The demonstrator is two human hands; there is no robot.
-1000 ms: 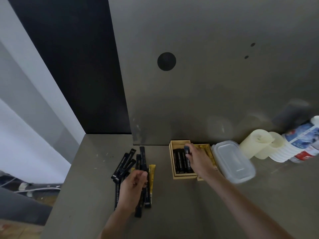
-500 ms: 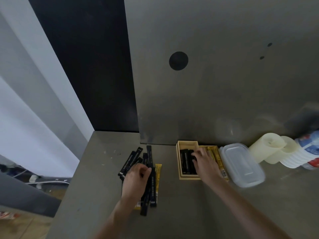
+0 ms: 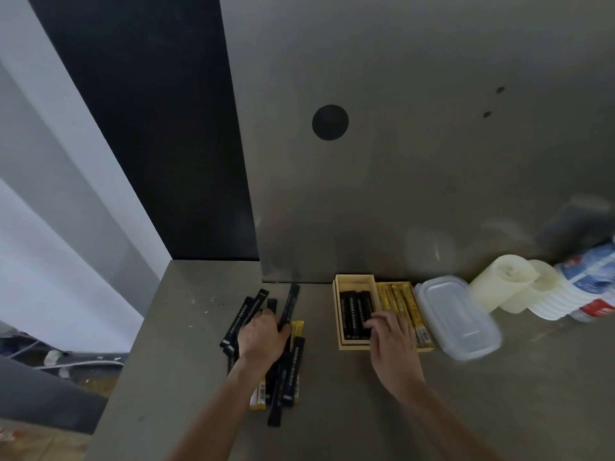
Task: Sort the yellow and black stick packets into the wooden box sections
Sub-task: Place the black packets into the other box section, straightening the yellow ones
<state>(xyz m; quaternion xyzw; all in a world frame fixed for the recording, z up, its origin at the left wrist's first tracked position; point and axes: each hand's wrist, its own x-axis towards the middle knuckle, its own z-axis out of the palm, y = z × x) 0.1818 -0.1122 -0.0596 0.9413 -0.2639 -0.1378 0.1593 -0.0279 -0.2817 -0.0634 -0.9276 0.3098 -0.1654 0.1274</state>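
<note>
A wooden box (image 3: pixel 353 279) with two sections stands against the back wall. Its left section holds black stick packets (image 3: pixel 353 307), its right section yellow stick packets (image 3: pixel 402 299). My right hand (image 3: pixel 389 337) rests on the box's near edge, fingertips pressing on the black packets, holding nothing. Left of the box lies a loose pile of black packets (image 3: pixel 244 314) with a few yellow ones (image 3: pixel 297 327) beneath. My left hand (image 3: pixel 261 336) lies on the pile, its thumb and fingers pinched on a long black packet (image 3: pixel 290 302).
A clear lidded plastic container (image 3: pixel 457 316) sits right beside the box. Further right lie cream paper rolls (image 3: pixel 499 279), a stack of white cups (image 3: pixel 562 299) and a water bottle (image 3: pixel 595 277). The table's left edge drops off near the pile.
My right hand has lowered a black packet into the left section and now presses flat on it. My left hand has shifted up the pile and pinched a black packet.
</note>
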